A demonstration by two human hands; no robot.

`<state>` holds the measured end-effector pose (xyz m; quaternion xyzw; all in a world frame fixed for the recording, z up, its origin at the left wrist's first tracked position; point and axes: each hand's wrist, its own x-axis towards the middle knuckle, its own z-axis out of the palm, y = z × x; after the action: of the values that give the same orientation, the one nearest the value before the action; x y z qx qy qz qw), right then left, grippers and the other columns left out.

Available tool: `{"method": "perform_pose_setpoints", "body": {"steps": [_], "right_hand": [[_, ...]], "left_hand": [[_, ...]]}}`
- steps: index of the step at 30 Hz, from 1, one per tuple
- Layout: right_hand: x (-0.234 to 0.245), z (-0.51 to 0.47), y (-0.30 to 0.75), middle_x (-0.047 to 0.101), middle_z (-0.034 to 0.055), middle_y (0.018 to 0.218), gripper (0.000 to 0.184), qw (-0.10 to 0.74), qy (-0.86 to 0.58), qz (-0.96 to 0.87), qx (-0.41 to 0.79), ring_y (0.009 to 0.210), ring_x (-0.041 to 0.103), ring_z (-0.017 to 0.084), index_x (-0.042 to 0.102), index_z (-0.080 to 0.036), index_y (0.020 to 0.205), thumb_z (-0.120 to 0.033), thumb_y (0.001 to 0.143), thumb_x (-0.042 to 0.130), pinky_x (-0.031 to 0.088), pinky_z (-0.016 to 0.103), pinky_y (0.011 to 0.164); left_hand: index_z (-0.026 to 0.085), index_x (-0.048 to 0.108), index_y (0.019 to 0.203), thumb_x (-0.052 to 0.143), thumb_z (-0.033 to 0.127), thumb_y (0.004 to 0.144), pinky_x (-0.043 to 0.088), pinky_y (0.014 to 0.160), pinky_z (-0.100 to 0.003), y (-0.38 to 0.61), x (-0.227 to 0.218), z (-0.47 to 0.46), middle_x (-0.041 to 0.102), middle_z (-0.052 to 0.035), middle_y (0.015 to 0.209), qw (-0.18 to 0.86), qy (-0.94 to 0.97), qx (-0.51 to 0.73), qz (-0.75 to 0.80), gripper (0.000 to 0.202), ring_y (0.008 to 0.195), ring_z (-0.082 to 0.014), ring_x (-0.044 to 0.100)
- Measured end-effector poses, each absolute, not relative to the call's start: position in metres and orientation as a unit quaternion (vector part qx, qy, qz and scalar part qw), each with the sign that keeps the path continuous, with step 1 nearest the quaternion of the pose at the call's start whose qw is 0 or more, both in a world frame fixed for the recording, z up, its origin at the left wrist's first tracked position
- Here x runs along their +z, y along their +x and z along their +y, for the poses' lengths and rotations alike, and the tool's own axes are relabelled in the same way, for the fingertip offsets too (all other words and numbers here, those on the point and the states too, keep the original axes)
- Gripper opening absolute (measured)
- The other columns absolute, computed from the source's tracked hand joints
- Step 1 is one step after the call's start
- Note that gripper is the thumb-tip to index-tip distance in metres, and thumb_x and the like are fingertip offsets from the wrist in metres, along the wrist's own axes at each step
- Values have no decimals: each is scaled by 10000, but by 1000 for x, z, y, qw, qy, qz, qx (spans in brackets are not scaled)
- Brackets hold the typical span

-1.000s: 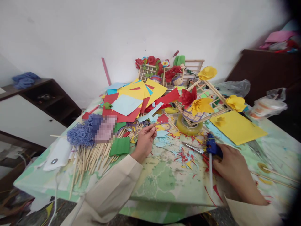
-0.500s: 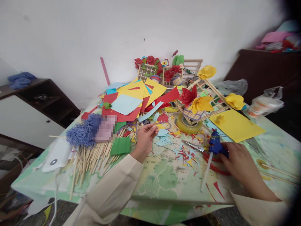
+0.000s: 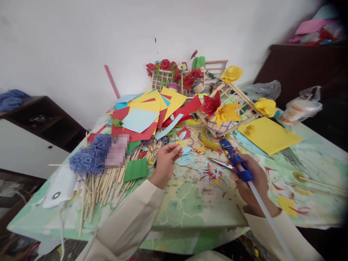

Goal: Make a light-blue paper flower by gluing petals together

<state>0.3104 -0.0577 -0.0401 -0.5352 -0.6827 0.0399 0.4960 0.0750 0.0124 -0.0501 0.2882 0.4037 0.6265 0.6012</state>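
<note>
My right hand [image 3: 252, 181] is closed around a blue hot glue gun [image 3: 239, 165], its nozzle pointing up and away to the left. A long whitish glue stick [image 3: 268, 214] sticks out of the gun's back end, over my sleeve. Scissors [image 3: 221, 163] lie on the table beside that hand, their handles hidden by it. At the middle of the table my left hand [image 3: 165, 161] is held with thumb and forefinger pinched together. Whatever is between those fingertips is too small to make out. Light blue paper petals [image 3: 185, 156] lie just right of the fingertips.
Blue yarn [image 3: 87, 154] and bamboo sticks [image 3: 108, 188] lie on the left. Coloured paper sheets [image 3: 141, 119] are piled behind. A stick frame with paper flowers [image 3: 228, 114] leans by a tape roll [image 3: 209, 137]. Paper scraps [image 3: 212, 174] litter the middle; a yellow sheet [image 3: 272, 139] lies right.
My right hand has lifted the glue gun off the table and turned it, bringing it leftward. The left hand keeps its pinch in nearly the same place. The view has shifted slightly.
</note>
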Motion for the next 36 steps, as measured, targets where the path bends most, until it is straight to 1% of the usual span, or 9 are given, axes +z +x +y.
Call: {"method": "perform_pose_setpoints", "body": {"steps": [4, 9, 12, 15, 21, 24, 27, 32, 36], "right_hand": [[-42, -55, 281, 682, 71, 874, 388, 515, -464, -715, 89, 789, 654, 248, 613, -240, 961, -585, 795, 549, 508, 358, 680], [-50, -59, 266, 686, 61, 830, 451, 501, -436, -732, 153, 769, 655, 242, 648, -246, 909, -661, 774, 531, 519, 353, 667], [-48, -61, 263, 684, 60, 832, 494, 514, -421, -727, 171, 769, 652, 235, 644, -243, 936, -688, 781, 496, 516, 346, 660], [-44, -62, 262, 682, 66, 849, 549, 526, -421, -718, 175, 791, 651, 233, 628, -237, 965, -720, 782, 441, 513, 342, 670], [-45, -60, 261, 681, 65, 857, 536, 508, -389, -755, 142, 790, 663, 233, 594, -230, 1000, -703, 785, 462, 530, 345, 674], [-47, -59, 261, 681, 63, 862, 519, 508, -394, -753, 141, 796, 664, 237, 592, -234, 990, -696, 795, 457, 530, 348, 676], [-48, -59, 259, 678, 41, 835, 456, 535, -399, -731, 143, 771, 657, 218, 588, -248, 968, -661, 810, 475, 521, 322, 657], [-53, -56, 259, 657, 39, 789, 448, 547, -417, -712, 143, 723, 636, 210, 589, -245, 942, -657, 821, 461, 497, 312, 613], [-58, -53, 260, 662, 44, 822, 450, 517, -418, -736, 130, 743, 636, 217, 584, -234, 963, -648, 799, 514, 501, 325, 641]], "left_hand": [[124, 684, 734, 847, 224, 523, 500, 617, -205, 77, -50, 10, 680, -17, 651, 599, 302, 614, 416, 285, 606, -89, 632], [135, 688, 722, 841, 222, 531, 473, 595, -210, 78, -50, 9, 668, -8, 638, 583, 319, 610, 432, 260, 589, -88, 610], [145, 692, 722, 832, 233, 547, 461, 596, -220, 78, -53, 8, 663, -4, 633, 570, 332, 617, 430, 240, 588, -92, 600], [155, 704, 727, 815, 232, 580, 461, 633, -239, 76, -55, 8, 673, -9, 659, 528, 373, 628, 434, 200, 618, -105, 597], [166, 701, 752, 772, 234, 652, 446, 665, -232, 72, -55, 8, 676, -10, 726, 423, 457, 623, 474, 140, 686, -115, 586], [171, 674, 823, 745, 247, 692, 425, 629, -201, 73, -55, 11, 670, -8, 745, 475, 407, 643, 441, 167, 664, -86, 559], [139, 671, 886, 741, 265, 694, 339, 506, -166, 74, -53, 13, 662, -25, 720, 571, 345, 625, 406, 240, 550, -47, 471], [100, 664, 799, 777, 325, 652, 249, 446, -151, 77, -46, 8, 594, -13, 639, 653, 310, 578, 380, 292, 495, -23, 386], [112, 644, 727, 766, 382, 668, 246, 460, -162, 80, -43, 1, 568, 3, 609, 651, 339, 561, 382, 302, 489, -23, 363]]}}
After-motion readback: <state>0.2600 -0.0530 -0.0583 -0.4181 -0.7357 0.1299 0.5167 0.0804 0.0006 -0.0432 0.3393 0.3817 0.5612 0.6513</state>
